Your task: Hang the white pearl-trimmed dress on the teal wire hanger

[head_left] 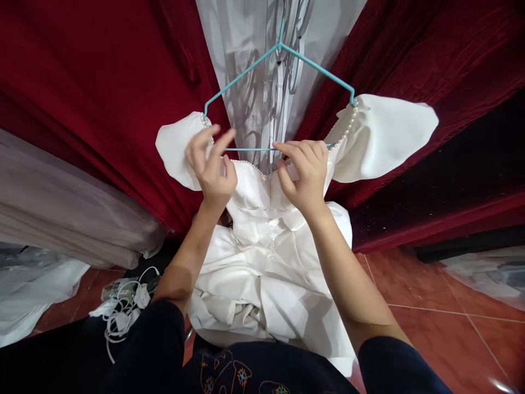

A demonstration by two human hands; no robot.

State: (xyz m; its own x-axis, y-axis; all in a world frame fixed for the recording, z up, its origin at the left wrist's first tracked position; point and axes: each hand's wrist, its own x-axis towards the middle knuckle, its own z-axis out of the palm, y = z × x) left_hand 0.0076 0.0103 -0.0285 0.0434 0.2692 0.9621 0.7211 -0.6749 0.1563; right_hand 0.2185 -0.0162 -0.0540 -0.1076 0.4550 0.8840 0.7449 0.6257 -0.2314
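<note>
Red curtains point(102, 71) hang behind our white dress point(295, 298), its straps on a turquoise hanger point(279, 46).
Our left hand point(212, 171) is loosely spread by one beaded strap point(206, 123); our right hand point(307, 174) curls at the neckline point(255, 167), pinching or not, we cannot tell.

- Light fell brightest on the white dress point(251, 191) around the centre, grey shadows filling its folds.
- Curling shadows marked the white curtain point(241, 33) at 12 o'clock.
- The black cloth point(463, 175) at 3 o'clock sat in deep gloom.
- Glare struck the floor tiles point(435, 328) near 4 o'clock.
- Motion blur softened the left hand point(214, 174), toward 10 o'clock.
- Wide-angle distortion stretched the edges.
</note>
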